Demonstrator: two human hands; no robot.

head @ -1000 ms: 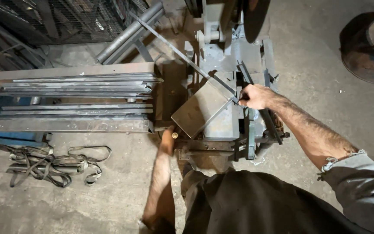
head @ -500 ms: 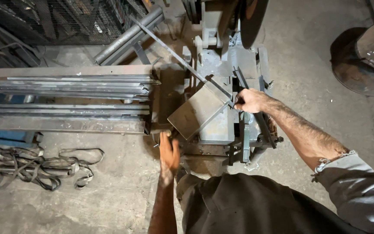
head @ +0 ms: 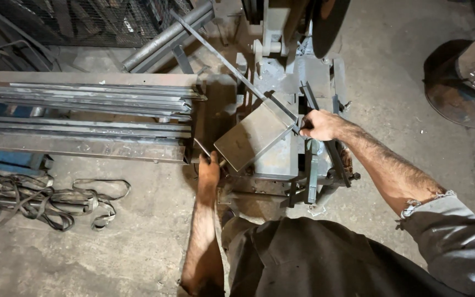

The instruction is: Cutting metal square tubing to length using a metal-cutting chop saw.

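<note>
Right hand (head: 320, 124) clamped on metal bar (head: 232, 67) laid across saw (head: 281, 104); left hand (head: 209, 171) grips handle at seven o'clock; blade raised, uncut.

Frayed grey sleeve pushed up the right arm, dark apron, left arm bare

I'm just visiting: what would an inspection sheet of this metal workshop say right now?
Surface: bare concrete floor, dusty and stained.
Job's things: flat metal plate tilted on the grey cut-off saw; long thin bar running across it.
Clutter: stacked steel bars on a rack; pipes behind.
Hands: right hand gripping at the plate's far corner; left hand at its near edge.
Cables: tangled straps on the floor.
Surroundings: wire mesh, dark round drum.
</note>
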